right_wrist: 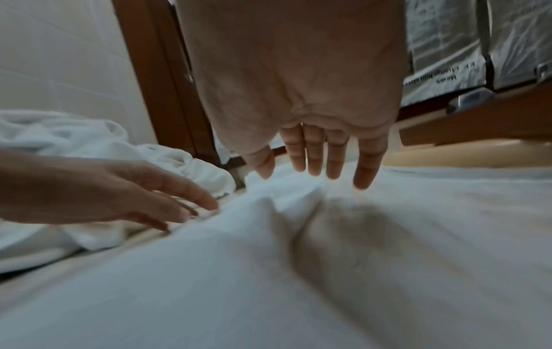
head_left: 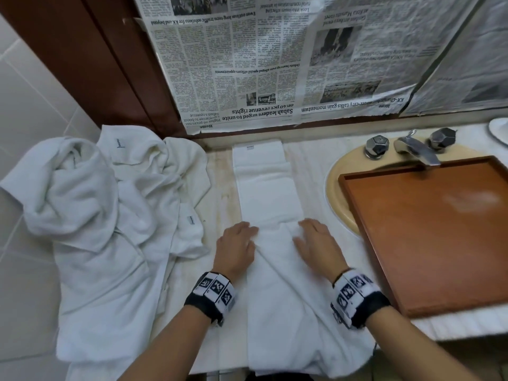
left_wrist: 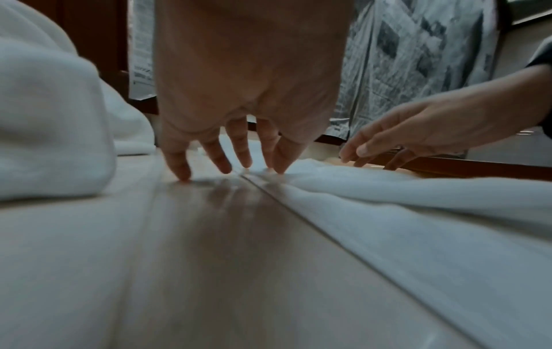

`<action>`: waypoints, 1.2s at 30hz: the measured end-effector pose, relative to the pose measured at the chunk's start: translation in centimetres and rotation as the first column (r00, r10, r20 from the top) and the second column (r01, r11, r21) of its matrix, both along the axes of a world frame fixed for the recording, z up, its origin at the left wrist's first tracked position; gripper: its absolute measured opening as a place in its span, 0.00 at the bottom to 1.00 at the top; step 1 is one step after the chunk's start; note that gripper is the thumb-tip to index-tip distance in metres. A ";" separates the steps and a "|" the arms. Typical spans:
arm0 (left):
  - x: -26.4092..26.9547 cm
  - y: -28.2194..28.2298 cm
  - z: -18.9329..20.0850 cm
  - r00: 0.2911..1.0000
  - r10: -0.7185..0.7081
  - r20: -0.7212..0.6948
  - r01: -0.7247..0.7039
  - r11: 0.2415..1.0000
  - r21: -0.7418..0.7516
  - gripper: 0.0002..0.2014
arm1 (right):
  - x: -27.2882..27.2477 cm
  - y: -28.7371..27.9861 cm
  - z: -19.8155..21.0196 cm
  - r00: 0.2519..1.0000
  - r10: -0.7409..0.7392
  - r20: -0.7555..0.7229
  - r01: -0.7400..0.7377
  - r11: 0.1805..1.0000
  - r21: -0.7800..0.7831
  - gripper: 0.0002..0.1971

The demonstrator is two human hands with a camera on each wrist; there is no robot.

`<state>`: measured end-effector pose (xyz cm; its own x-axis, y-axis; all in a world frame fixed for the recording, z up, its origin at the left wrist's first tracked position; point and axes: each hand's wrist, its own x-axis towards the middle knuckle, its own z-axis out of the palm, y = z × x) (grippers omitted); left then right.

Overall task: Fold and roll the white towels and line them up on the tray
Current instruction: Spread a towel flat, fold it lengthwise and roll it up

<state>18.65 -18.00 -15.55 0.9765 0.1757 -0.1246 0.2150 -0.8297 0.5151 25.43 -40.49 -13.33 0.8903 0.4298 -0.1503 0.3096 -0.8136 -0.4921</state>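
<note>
Towel (head_left: 270,204), folded into a long narrow strip, lies on the worktop (head_left: 220,193) between a heap of unfolded towels (head_left: 110,204) on the left and the wooden tray (head_left: 428,232) set over the sink on the right; its long axis runs straight away from the person, from the front edge, where the near end hangs over, to the wall covered in newspaper (head_left: 275,64). The left hand (head_left: 237,246) rests with fingers spread and nearly straight at the strip's left edge, fingertips down on cloth and worktop, gripping nothing. The right hand (head_left: 313,243) lies flat and relaxed on the strip's right side, fingers straight, likewise holding nothing. Both hands sit about midway along the strip, side by side, where the near part is still rumpled and wider than the smooth far part. My reading is that the fold is being smoothed and squared before rolling. Because the strip runs away from the body, a roll would travel along that axis, both hands equally near; the tray, with no roll on it yet, lies to the right, closer to the right hand.
</note>
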 end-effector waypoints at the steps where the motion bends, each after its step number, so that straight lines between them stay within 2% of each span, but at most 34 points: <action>1: -0.5 -0.1 0.0 0.999 -0.033 0.016 0.033 0.999 -0.026 0.18 | -1.8 -0.1 0.5 1.000 0.002 0.012 -0.002 0.999 0.033 0.22; 3: -1.1 -0.4 -0.1 0.996 -0.083 0.012 0.083 0.997 -0.003 0.14 | -5.0 0.2 1.0 1.000 0.013 0.010 -0.013 0.999 -0.037 0.21; 5: -1.3 -0.6 0.0 0.997 -0.073 0.011 0.073 0.997 0.017 0.09 | -6.9 0.9 1.0 0.999 0.047 -0.018 -0.050 0.972 -0.231 0.21; 7: -1.4 -0.4 0.0 0.998 -0.055 0.022 0.055 0.998 -0.026 0.07 | -7.8 1.6 1.1 0.999 0.032 -0.028 -0.039 0.948 -0.315 0.17; 11: -2.0 0.6 0.7 0.993 -0.076 0.089 0.089 0.985 -0.148 0.08 | -9.2 2.4 2.9 0.992 -0.060 -0.107 0.038 0.980 -0.197 0.09; 16: -3.1 1.6 1.3 0.991 -0.073 0.111 0.091 0.983 -0.160 0.08 | -11.8 4.9 5.2 0.996 0.051 -0.076 -0.061 0.989 -0.138 0.13; 22: -3.8 1.9 0.9 0.997 -0.055 0.049 0.061 0.992 -0.115 0.08 | -15.1 6.8 2.8 0.973 0.101 -0.208 -0.142 0.971 -0.190 0.10; 26: -4.2 1.9 0.4 0.998 -0.009 0.057 0.016 0.992 -0.129 0.09 | -15.7 6.5 1.7 0.963 0.105 -0.248 -0.139 0.982 -0.126 0.15; 32: -5.1 1.4 -0.2 0.996 0.055 0.074 -0.043 0.987 -0.155 0.11 | -15.5 4.8 1.1 0.935 0.152 -0.319 -0.151 0.988 0.026 0.09; 34: -5.4 1.2 -0.4 0.994 0.066 0.089 -0.052 0.988 -0.142 0.12 | -14.4 4.0 1.6 0.962 0.145 -0.231 -0.121 0.986 0.114 0.09; 36: -5.6 1.0 -0.7 0.992 0.050 0.117 -0.038 0.994 -0.102 0.15 | -12.4 3.2 1.6 0.995 0.090 -0.041 -0.082 0.983 0.162 0.09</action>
<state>13.02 -17.03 -16.29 0.9770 0.2115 -0.0271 0.1825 -0.7640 0.6189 13.04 -37.27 -11.77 0.8426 0.5261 -0.1156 0.3476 -0.6950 -0.6294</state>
